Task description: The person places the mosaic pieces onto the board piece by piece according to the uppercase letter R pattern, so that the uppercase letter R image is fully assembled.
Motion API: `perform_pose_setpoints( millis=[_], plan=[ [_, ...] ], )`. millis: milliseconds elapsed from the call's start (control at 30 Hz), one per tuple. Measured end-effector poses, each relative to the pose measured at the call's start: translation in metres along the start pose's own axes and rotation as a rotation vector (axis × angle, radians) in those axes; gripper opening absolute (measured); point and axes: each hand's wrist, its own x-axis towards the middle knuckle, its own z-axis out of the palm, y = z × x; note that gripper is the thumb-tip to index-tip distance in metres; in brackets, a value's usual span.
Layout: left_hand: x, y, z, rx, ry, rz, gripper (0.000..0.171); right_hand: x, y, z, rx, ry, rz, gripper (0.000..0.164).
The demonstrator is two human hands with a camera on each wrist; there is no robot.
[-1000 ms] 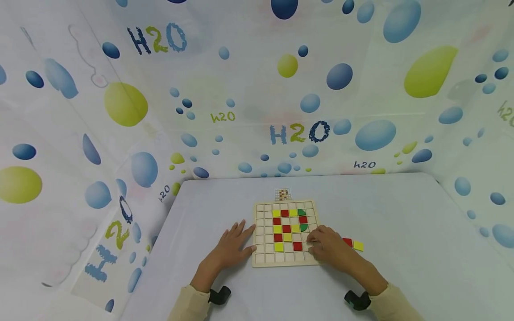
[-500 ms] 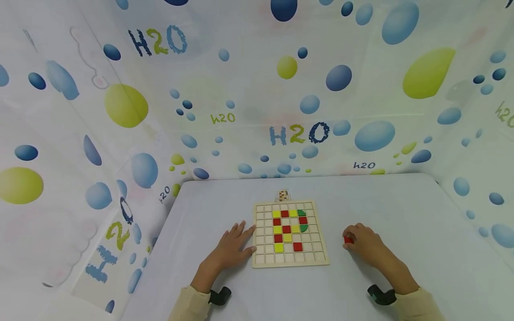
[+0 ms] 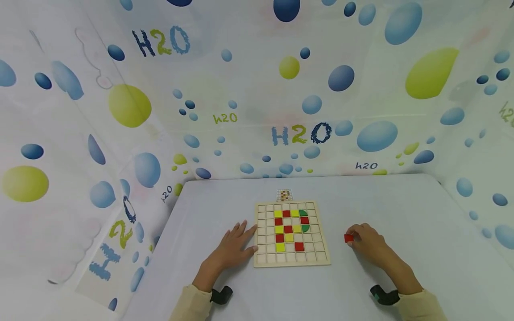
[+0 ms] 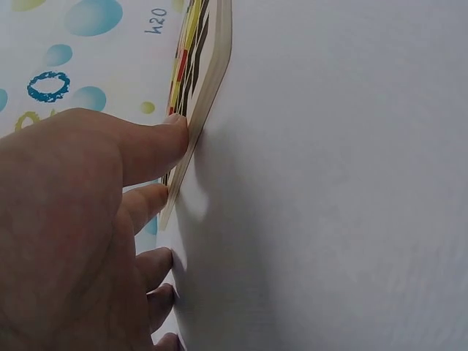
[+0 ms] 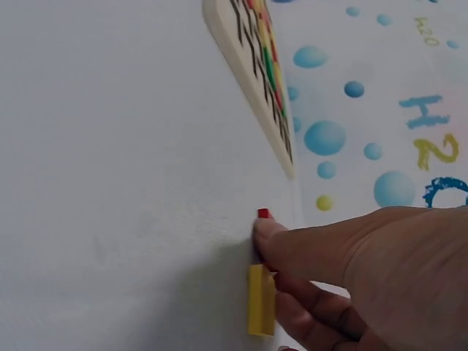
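A wooden grid board [image 3: 265, 263] lies on the table, several red, yellow and green tiles set in its squares. My left hand [image 3: 233, 247] rests flat at its left side, fingers spread and straight; in the left wrist view the thumb [image 4: 157, 150] touches the board's edge. To the right of the board, my right hand [image 3: 367, 240] pinches a red tile [image 3: 348, 238] between thumb and fingers. The right wrist view shows a yellow tile [image 5: 257, 301] just beside those fingers, hidden under the hand in the head view.
A small card with a printed grid pattern [image 3: 284, 195] lies against the board's far edge. The white table [image 3: 401, 214] meets a patterned curtain [image 3: 257, 147] at the back. A dark wrist camera [image 3: 384, 295] sits on the right wrist.
My right hand has moved right, off the board's right side to the red tile on the table. The left hand stays in place and the tiles seen on the board look the same.
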Motion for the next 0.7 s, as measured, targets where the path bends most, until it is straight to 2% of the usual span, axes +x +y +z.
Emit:
perform_pose_setpoints(
  millis=[167,433,700],
  plan=[
    [0.000,0.000,-0.001,0.008,0.001,-0.004,0.069,0.006,-0.002,0.011,0.023,0.045,-0.049,0.023],
    [0.001,-0.001,0.000,0.009,-0.005,-0.008,0.069,0.019,-0.013,0.023,0.098,-0.012,-0.085,0.022],
    [0.004,0.000,0.001,0.026,-0.009,-0.008,0.069,0.025,-0.039,0.025,0.064,-0.025,-0.030,0.025]
  ],
)
